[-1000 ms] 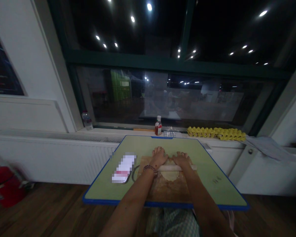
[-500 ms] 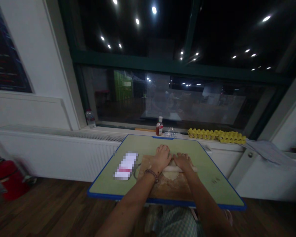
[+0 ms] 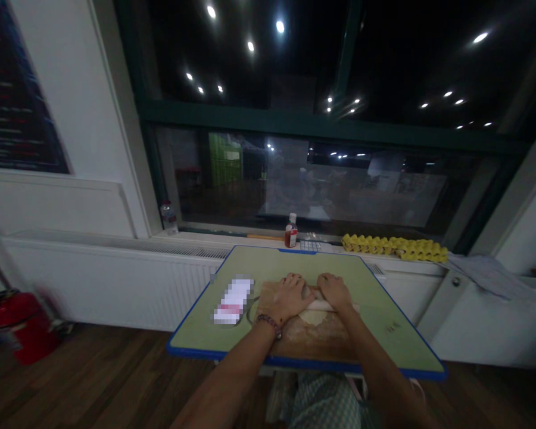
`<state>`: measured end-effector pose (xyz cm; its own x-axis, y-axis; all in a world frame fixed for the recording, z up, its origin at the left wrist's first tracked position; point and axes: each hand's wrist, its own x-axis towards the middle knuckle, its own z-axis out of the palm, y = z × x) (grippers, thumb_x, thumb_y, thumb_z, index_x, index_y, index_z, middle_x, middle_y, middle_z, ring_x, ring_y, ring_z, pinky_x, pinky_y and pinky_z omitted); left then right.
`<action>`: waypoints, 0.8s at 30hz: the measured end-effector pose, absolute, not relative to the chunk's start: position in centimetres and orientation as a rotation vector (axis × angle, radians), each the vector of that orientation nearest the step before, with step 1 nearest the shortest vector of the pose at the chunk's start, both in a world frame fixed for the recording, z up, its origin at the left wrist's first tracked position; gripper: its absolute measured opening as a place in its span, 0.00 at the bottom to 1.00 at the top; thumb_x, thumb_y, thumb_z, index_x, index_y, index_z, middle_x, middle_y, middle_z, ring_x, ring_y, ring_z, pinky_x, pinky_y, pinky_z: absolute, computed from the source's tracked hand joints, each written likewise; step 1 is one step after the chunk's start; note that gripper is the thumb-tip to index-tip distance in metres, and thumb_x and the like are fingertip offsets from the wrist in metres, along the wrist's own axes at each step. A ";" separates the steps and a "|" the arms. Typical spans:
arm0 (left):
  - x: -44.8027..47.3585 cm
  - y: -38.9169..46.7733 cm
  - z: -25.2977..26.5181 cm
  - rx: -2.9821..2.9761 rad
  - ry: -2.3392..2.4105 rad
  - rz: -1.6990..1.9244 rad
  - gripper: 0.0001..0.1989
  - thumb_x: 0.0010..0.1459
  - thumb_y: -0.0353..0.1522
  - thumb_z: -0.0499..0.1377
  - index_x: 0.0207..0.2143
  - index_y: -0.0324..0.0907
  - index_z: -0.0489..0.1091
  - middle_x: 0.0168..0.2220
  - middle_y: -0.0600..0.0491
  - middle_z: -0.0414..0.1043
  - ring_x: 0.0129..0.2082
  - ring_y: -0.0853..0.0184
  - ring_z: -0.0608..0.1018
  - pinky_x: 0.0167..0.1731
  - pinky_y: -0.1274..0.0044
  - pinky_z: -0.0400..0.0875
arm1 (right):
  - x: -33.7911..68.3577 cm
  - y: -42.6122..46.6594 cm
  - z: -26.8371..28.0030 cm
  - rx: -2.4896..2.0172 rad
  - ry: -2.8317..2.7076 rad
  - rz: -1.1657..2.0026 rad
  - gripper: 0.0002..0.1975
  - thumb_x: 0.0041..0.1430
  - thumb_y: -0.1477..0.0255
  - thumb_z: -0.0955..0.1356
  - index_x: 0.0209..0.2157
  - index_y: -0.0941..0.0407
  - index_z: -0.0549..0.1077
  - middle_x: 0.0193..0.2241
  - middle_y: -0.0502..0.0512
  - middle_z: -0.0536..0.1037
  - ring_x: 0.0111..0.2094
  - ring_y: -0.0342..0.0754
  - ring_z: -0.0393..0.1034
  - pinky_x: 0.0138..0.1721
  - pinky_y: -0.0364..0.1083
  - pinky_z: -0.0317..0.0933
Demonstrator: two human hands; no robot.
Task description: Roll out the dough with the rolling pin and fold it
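Note:
A pale rolling pin (image 3: 322, 305) lies crosswise over a flat piece of dough (image 3: 313, 317) on a floury wooden board (image 3: 312, 347). My left hand (image 3: 291, 298), with a beaded bracelet at the wrist, rests on the left part of the pin, fingers pointing away from me. Farther right, my right hand (image 3: 336, 291) presses on the pin, its fingers curled over it. The palms hide much of the pin and the dough's far part. A phone (image 3: 233, 301) with a lit, blurred-out screen lies left of the board.
The green folding table (image 3: 201, 328) has a blue edge. Behind it, the sill holds a small red-labelled bottle (image 3: 290, 231), yellow egg trays (image 3: 393, 246) and a clear bottle (image 3: 168, 218). A radiator (image 3: 116, 286) runs below. A red fire extinguisher (image 3: 22, 325) stands at left.
My left hand has come back toward me, and a wider gap now separates my hands. More of the dough's near part shows. The camera view has shifted slightly.

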<state>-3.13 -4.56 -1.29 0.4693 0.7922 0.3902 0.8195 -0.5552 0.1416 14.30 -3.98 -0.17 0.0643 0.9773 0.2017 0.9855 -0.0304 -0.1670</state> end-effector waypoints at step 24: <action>-6.0 -4.1 -0.5 -2.562 -1.391 -0.680 0.21 0.69 0.46 0.45 0.45 0.44 0.72 0.48 0.49 0.75 0.51 0.60 0.71 0.51 0.68 0.62 | 17.5 -4.5 -3.4 -1.675 -1.743 -0.009 0.18 0.68 0.70 0.56 0.44 0.60 0.75 0.46 0.60 0.78 0.48 0.48 0.70 0.52 0.42 0.58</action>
